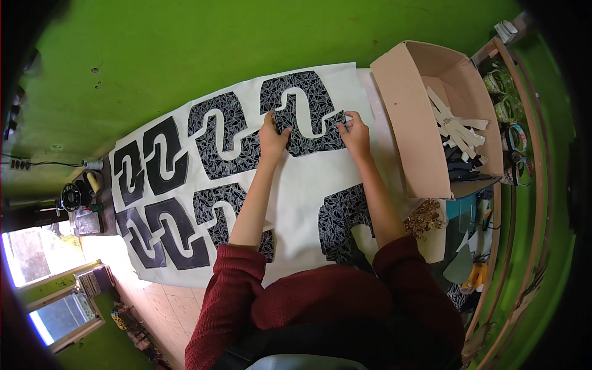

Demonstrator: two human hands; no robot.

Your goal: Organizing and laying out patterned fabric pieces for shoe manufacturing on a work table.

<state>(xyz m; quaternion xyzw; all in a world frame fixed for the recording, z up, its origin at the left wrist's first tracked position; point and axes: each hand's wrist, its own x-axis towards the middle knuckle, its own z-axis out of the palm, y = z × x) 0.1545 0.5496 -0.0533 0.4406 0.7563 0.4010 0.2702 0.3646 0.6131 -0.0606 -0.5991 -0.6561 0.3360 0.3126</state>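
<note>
Quietly, someone in dark red sleeves leans over a long surface spread with a white sheet (pixel 296 197), both bare hands at one black-and-white patterned piece (pixel 308 148) in the far row. It lies flat at that row's right end, an S-shaped white gap parting it from its hooked mate (pixel 317 92). The left hand (pixel 274 137) touches its left side, thumb over the pattern; the right hand (pixel 356 134) meets its right tip, fingers curved. Whether either set of fingers pinches the edge or only presses on it, I cannot tell.

Leftward along the row sit another patterned pair (pixel 216 165), then plain black pieces (pixel 169 180). Nearer the body runs a second row, where the forearms partly cover patterned shapes (pixel 336 216). At the right, by the green wall (pixel 234 37), stands an open cardboard box (pixel 401 123) with pale strips (pixel 459 132) and dark scraps inside.
</note>
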